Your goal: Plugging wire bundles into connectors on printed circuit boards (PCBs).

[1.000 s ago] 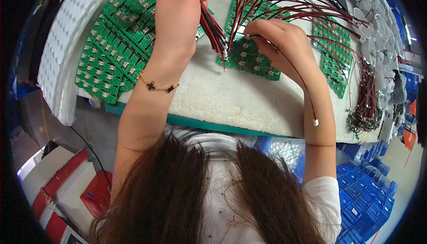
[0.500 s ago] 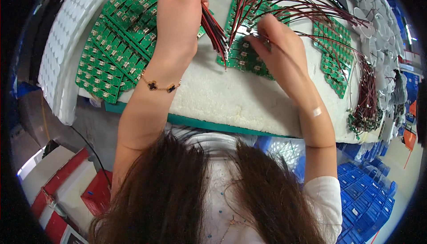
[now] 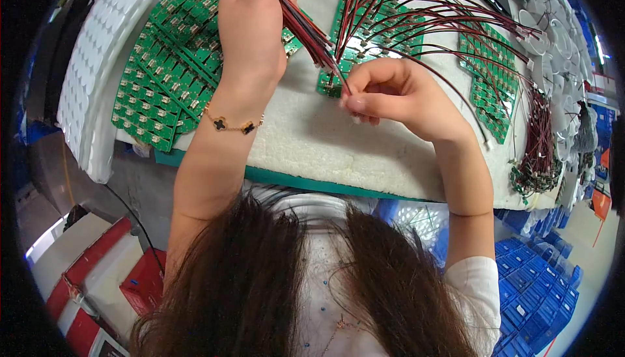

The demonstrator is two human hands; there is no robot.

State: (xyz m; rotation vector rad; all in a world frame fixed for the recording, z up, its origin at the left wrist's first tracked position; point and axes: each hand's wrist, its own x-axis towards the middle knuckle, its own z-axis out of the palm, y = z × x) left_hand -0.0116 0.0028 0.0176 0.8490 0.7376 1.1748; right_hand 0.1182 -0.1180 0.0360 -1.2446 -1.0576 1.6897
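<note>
My left hand [image 3: 254,31] is closed around a thick bundle of red and black wires [image 3: 303,28]. The bundle's ends, some with small white connectors, point down toward my right hand [image 3: 390,96]. With thumb and fingertips, that hand pinches the end of one wire [image 3: 345,85] at the bundle's tip. Just behind lies a green circuit board panel [image 3: 407,44] with rows of small parts. Several red-and-black wires [image 3: 390,15] rise from this panel and arch away to the right.
Stacked green panels [image 3: 156,99] lie at the left, beside white trays of round pieces [image 3: 94,77]. Another panel [image 3: 488,90] is at the right, near a heap of wired small boards [image 3: 537,142]. White cup-shaped parts [image 3: 556,44] line the right edge. Blue bins [image 3: 530,298] stand below.
My right hand has moved from the middle panel down and left to the bundle's tip and now pinches a wire end. Another wire now arches rightward from the panel. My left hand shifted slightly left.
</note>
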